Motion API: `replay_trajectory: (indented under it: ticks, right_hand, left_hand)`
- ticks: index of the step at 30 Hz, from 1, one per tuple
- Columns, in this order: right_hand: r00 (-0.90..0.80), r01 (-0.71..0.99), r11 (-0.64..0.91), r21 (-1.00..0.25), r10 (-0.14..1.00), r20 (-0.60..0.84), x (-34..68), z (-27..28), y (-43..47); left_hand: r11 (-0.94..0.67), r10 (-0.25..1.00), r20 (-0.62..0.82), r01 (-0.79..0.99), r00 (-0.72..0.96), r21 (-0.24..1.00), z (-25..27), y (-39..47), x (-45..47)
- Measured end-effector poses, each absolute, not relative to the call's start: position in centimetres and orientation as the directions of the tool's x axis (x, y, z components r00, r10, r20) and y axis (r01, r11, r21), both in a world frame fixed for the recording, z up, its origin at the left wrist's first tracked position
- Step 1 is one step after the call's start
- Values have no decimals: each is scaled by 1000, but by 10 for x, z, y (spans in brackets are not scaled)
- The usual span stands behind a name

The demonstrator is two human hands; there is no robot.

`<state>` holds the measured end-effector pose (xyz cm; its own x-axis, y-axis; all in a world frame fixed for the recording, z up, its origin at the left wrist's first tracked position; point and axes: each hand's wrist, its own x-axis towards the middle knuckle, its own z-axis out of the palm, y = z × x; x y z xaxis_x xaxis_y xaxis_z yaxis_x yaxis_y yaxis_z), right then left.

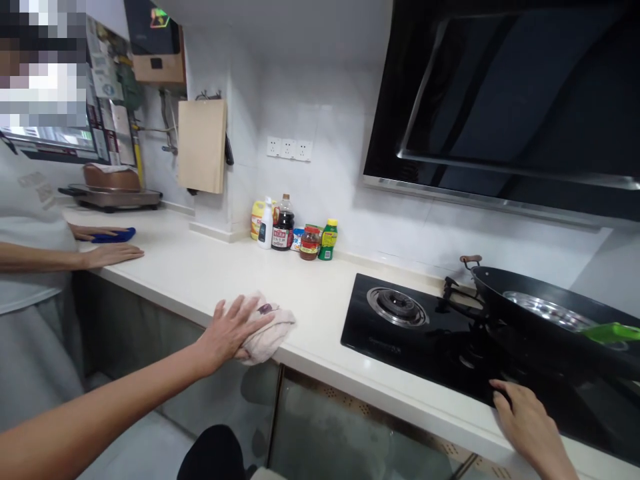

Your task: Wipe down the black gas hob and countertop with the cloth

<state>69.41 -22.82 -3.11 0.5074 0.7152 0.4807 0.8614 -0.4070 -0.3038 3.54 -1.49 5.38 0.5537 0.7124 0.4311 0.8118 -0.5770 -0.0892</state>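
Observation:
My left hand (233,333) lies palm down on a pale, crumpled cloth (270,337) at the front edge of the white countertop (200,273). Its fingers spread over the cloth and the thumb is at the near side; part of the cloth hangs over the edge. A dark patch shows on the cloth. At the lower right, my right hand (530,423) rests at the front edge of the black gas stove (400,343), thumb and forefinger apart, holding nothing I can see. Its other fingers are partly hidden.
A black wok (500,283) with a metal rack and green-handled utensil sits on the stove. Bottles and jars, including a soy sauce bottle (283,227), stand along the wall. Another person's hands (113,255) rest at left, by a blue cloth (117,235). A range hood (500,100) hangs above.

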Motion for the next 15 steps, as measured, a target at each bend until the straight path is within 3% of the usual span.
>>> replay_trajectory:
  ticks: [4,11,15]
  right_hand:
    - [514,858,-412,-307,708,485,696,-33,-227]
    - [516,856,-414,-310,723,459,701,-35,-228]
    - [518,855,-436,-280,730,446,700,-34,-230]
  left_hand:
    - [-366,866,382,929,322,48,36,-22,34]
    - [-326,805,560,935,196,141,10,1,50]
    - [-260,905,386,952,181,163,38,22,45]
